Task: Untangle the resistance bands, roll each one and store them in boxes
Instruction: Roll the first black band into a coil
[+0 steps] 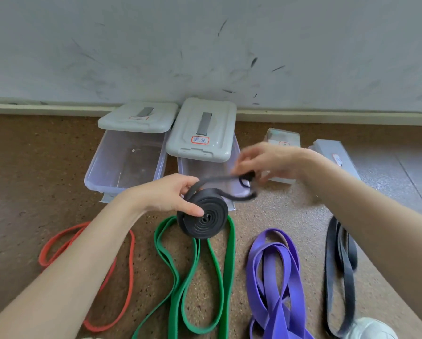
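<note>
Floor [290, 216]: speckled brown, carrying every band and box; no table is showing.
Boxes: two clear boxes are sitting against the wall, the left box [122, 165] with its grey lid [137, 116] pushed back and its inside showing, the labelled box [205, 167] just behind the hands with its lid [202, 130] lying across the top. Two smaller closed boxes [282, 140] are lying further right.
Loose bands: the red band [129, 277], green band [219, 277], purple band [271, 277] and a second dark band [339, 265] are lying side by side on the floor, long axes running toward the person, well apart from the boxes.
Left hand [170, 194]: holding the black coil [202, 216] in the air, thumb pressing on its flat face, other fingers wrapping behind.
Black coil: standing on edge above the green band's far loop, spiral face turned toward the person, almost fully wound.
Right hand [266, 160]: blurred, fingers pinching the loose tail [229, 182] just right of the coil.
Key relation: the tail is running rightward from the coil's top to the right hand, so the last wrap is probably going over the top; the labelled box is lying directly behind the coil, nearest for stowing.
Risk: the coil could be springing open if the thumb is easing off.
</note>
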`<control>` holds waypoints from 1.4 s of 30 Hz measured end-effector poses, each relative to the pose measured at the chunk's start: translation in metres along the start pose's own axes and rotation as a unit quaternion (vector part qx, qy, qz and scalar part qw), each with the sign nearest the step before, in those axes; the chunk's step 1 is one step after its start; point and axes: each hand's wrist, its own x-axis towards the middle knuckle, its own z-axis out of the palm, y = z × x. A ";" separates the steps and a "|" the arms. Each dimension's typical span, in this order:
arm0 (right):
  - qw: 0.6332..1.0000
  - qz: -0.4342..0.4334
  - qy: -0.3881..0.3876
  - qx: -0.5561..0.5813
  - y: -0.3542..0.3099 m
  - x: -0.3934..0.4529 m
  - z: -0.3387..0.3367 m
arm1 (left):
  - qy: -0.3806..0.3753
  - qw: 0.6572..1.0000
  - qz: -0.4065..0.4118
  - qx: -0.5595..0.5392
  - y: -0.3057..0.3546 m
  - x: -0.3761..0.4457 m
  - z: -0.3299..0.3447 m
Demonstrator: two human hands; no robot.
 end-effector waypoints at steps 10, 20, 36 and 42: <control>0.959 -0.128 -0.202 0.153 -0.014 -0.021 0.037 | -0.092 0.994 0.038 0.049 0.046 -0.034 -0.009; 0.957 -0.137 -0.204 0.155 -0.031 -0.049 0.012 | -0.117 0.992 0.036 0.007 0.051 -0.040 0.003; 0.988 -0.149 -0.037 0.010 -0.043 -0.062 0.000 | -0.026 0.998 -0.005 -0.065 0.031 -0.045 0.005; 0.987 -0.154 -0.036 0.007 -0.040 -0.060 0.014 | 0.015 0.985 0.029 -0.171 0.023 -0.049 0.002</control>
